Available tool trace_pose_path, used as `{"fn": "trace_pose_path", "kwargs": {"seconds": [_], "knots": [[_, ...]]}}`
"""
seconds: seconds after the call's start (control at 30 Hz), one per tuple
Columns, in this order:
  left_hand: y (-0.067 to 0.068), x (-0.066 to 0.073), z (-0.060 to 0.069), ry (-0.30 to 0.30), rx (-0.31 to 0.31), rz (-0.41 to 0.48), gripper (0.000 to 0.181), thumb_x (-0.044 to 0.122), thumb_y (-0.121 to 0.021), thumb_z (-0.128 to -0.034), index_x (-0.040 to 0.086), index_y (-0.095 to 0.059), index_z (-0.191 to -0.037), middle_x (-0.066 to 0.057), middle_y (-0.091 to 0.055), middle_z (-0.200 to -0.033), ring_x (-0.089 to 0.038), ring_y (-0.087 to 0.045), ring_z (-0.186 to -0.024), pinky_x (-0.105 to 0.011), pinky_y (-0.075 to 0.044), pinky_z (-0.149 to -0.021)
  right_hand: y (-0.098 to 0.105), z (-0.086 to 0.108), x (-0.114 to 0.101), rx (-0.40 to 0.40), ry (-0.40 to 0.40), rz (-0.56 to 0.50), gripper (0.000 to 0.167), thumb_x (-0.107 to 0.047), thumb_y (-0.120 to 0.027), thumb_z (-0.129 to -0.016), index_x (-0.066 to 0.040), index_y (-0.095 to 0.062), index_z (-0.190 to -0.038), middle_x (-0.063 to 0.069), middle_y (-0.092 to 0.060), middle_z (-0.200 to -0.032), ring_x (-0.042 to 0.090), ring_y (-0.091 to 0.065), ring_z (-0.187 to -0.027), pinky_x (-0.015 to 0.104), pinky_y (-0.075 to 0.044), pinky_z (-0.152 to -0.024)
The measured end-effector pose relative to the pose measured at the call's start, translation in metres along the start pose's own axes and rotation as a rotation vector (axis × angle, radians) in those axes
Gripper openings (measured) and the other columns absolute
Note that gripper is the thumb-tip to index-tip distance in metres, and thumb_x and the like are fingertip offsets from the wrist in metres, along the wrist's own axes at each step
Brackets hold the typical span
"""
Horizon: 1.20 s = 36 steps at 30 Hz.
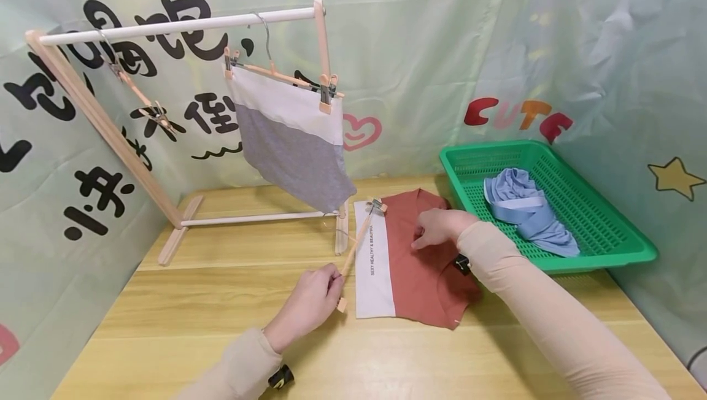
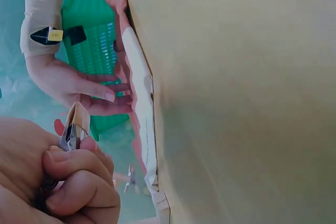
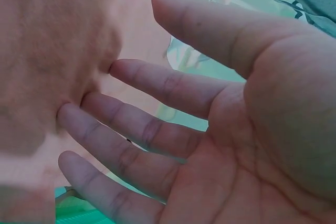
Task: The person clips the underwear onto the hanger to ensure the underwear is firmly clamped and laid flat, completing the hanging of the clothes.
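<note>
In the head view a red garment (image 1: 411, 265) with a wide white printed band lies flat on the table. My left hand (image 1: 309, 299) grips a wooden clip hanger (image 1: 359, 237) near its front end. The hanger slants over the white band, its far clip (image 1: 376, 205) at the band's back edge; whether that clip bites the cloth I cannot tell. Curled fingers and a clip (image 2: 79, 116) show in the left wrist view. Over the red cloth is my right hand (image 1: 439, 228). In the right wrist view its spread fingertips touch the red cloth (image 3: 52, 66).
At the left a wooden rack (image 1: 110, 124) carries a grey-and-white garment (image 1: 293, 148) clipped to a hanger, plus another hanger (image 1: 132, 87) with no garment. A green basket (image 1: 602, 216) holding blue cloth (image 1: 530, 210) stands at the right. A printed curtain (image 1: 409, 50) backs the table.
</note>
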<state>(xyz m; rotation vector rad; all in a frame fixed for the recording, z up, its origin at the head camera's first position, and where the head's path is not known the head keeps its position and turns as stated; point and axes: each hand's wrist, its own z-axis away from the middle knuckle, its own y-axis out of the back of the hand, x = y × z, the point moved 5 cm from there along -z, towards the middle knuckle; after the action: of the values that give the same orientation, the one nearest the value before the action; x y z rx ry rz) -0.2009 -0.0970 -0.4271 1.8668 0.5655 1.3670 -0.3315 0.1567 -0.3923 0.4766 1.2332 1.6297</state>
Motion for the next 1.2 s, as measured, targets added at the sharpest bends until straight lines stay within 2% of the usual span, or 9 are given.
{"fn": "trace_pose_path", "kwargs": {"seconds": [0.23,0.43,0.53,0.63,0.7,0.8,0.9,1.0,1.2], "knots": [[-0.003,-0.003,0.003,0.062,0.025,-0.002,0.017,0.002,-0.055,-0.1058,0.003,-0.062,-0.09,-0.001,-0.058,-0.068,-0.005,-0.047,-0.052,-0.016,-0.037,-0.042,-0.003,0.0,-0.003,0.006,-0.016,0.041,0.026,-0.035,-0.077,-0.099,-0.009,-0.076,-0.093,-0.001,-0.056,-0.079,0.017,-0.053,-0.076,0.028,-0.041,-0.069],[-0.009,-0.01,-0.007,0.117,-0.038,0.012,0.017,0.004,-0.051,-0.1071,0.003,-0.061,-0.093,-0.001,-0.058,-0.068,-0.007,-0.05,-0.047,-0.019,-0.038,-0.04,-0.004,-0.001,-0.002,-0.004,-0.036,0.055,0.033,-0.035,-0.076,-0.1,-0.01,-0.064,-0.081,-0.002,-0.044,-0.074,0.016,-0.049,-0.071,0.027,-0.037,-0.067],[-0.012,-0.012,-0.011,0.135,-0.095,0.042,0.019,0.007,-0.05,-0.1084,0.004,-0.062,-0.094,-0.001,-0.06,-0.068,-0.008,-0.055,-0.043,-0.022,-0.043,-0.04,-0.004,0.001,-0.004,0.003,-0.054,0.049,0.032,-0.034,-0.076,-0.101,-0.009,-0.064,-0.084,-0.001,-0.046,-0.075,0.017,-0.05,-0.073,0.027,-0.038,-0.068],[-0.013,-0.013,-0.013,0.132,-0.132,0.034,0.019,0.009,-0.052,-0.1087,0.006,-0.062,-0.093,0.0,-0.06,-0.069,-0.008,-0.056,-0.047,-0.023,-0.045,-0.045,-0.007,0.006,-0.014,0.025,-0.033,0.03,0.026,-0.031,-0.075,-0.101,-0.007,-0.069,-0.092,0.0,-0.054,-0.078,0.017,-0.053,-0.075,0.027,-0.041,-0.07],[-0.013,-0.014,-0.014,0.123,-0.148,0.015,0.02,0.01,-0.054,-0.1083,0.008,-0.063,-0.091,0.001,-0.058,-0.069,-0.008,-0.054,-0.052,-0.023,-0.044,-0.048,-0.01,0.012,-0.027,0.042,0.002,0.006,0.022,-0.029,-0.076,-0.101,-0.008,-0.072,-0.098,0.001,-0.06,-0.08,0.016,-0.054,-0.075,0.027,-0.044,-0.069],[-0.012,-0.017,-0.014,0.114,-0.186,0.032,0.019,0.012,-0.057,-0.1081,0.008,-0.065,-0.092,0.002,-0.058,-0.072,-0.009,-0.05,-0.058,-0.021,-0.042,-0.051,-0.019,0.019,-0.051,0.08,0.11,0.004,0.016,-0.026,-0.078,-0.1,-0.011,-0.074,-0.098,-0.001,-0.065,-0.082,0.014,-0.055,-0.074,0.027,-0.047,-0.07],[-0.009,-0.02,-0.012,0.136,-0.243,0.124,0.016,0.013,-0.059,-0.1078,0.006,-0.068,-0.097,0.0,-0.061,-0.075,-0.01,-0.055,-0.061,-0.021,-0.046,-0.053,-0.035,0.025,-0.074,0.092,0.225,-0.006,0.011,-0.022,-0.081,-0.097,-0.013,-0.075,-0.094,-0.005,-0.068,-0.083,0.009,-0.058,-0.075,0.026,-0.052,-0.073],[-0.006,-0.024,-0.01,0.178,-0.299,0.268,0.013,0.012,-0.063,-0.1055,0.0,-0.07,-0.106,-0.005,-0.066,-0.083,-0.013,-0.064,-0.066,-0.024,-0.055,-0.056,-0.051,0.03,-0.093,0.089,0.314,-0.026,0.009,-0.019,-0.083,-0.094,-0.014,-0.075,-0.092,-0.008,-0.069,-0.083,0.005,-0.059,-0.075,0.025,-0.055,-0.075],[-0.002,-0.033,-0.006,0.238,-0.385,0.52,0.024,0.006,-0.07,-0.0983,-0.011,-0.067,-0.116,-0.012,-0.069,-0.094,-0.017,-0.071,-0.078,-0.032,-0.066,-0.075,-0.072,0.032,-0.112,0.125,0.407,-0.008,0.022,-0.03,-0.091,-0.088,-0.019,-0.073,-0.085,-0.012,-0.059,-0.074,0.001,-0.05,-0.068,0.019,-0.046,-0.064]]}}
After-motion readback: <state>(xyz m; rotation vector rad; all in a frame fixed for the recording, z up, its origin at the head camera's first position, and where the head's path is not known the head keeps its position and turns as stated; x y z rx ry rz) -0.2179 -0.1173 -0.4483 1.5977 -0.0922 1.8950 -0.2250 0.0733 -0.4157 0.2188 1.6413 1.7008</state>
